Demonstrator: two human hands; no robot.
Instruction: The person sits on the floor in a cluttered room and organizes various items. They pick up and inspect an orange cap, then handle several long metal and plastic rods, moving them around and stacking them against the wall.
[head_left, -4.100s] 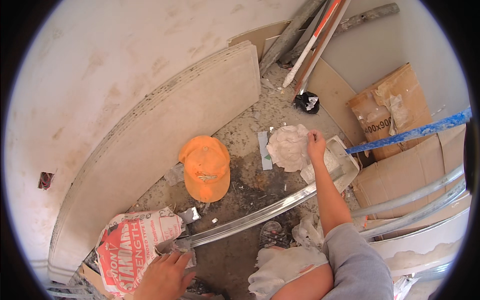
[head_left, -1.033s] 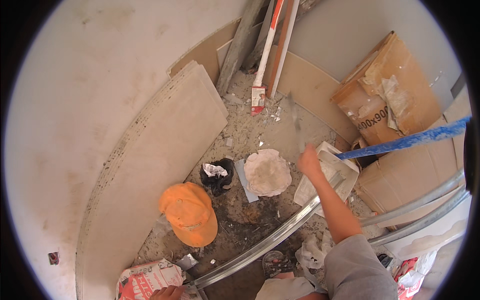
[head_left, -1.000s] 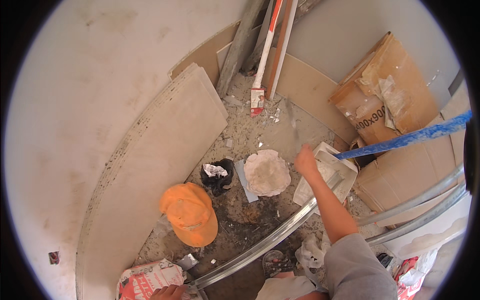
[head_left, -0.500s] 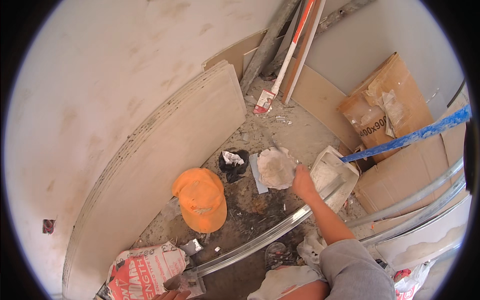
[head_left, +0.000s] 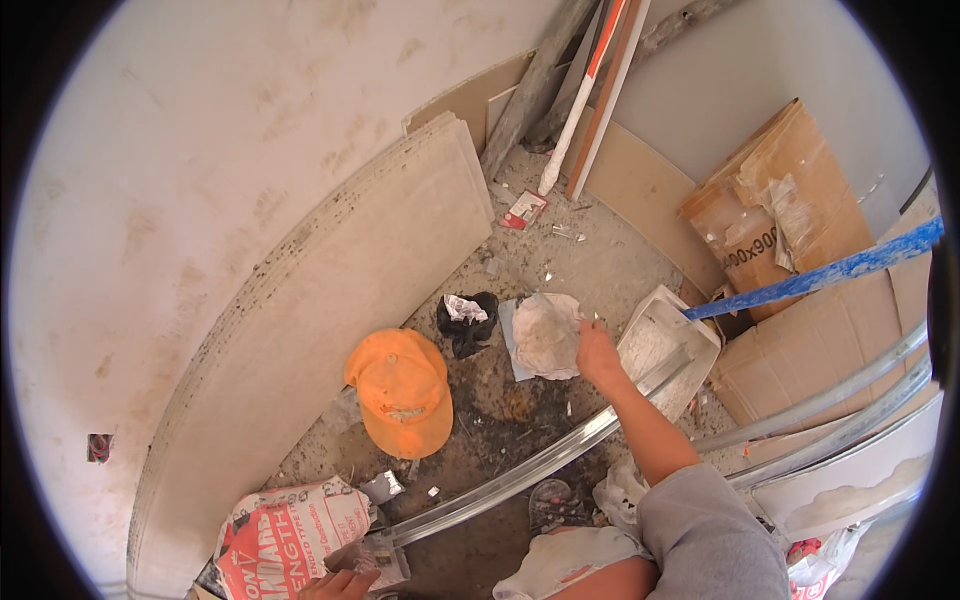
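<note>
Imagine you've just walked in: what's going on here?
A person's right hand is at the right edge of a pale, crumpled round thing; whether it grips anything is unclear. The left hand is low in view, by a red-and-white bag. A metal channel runs from near the bag to a white tray, and an orange cap lies left of the round thing.

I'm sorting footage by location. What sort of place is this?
Probably a room being built or renovated: stacked boards lean against a smudged wall, and a metal channel lies over a debris-strewn floor.
</note>
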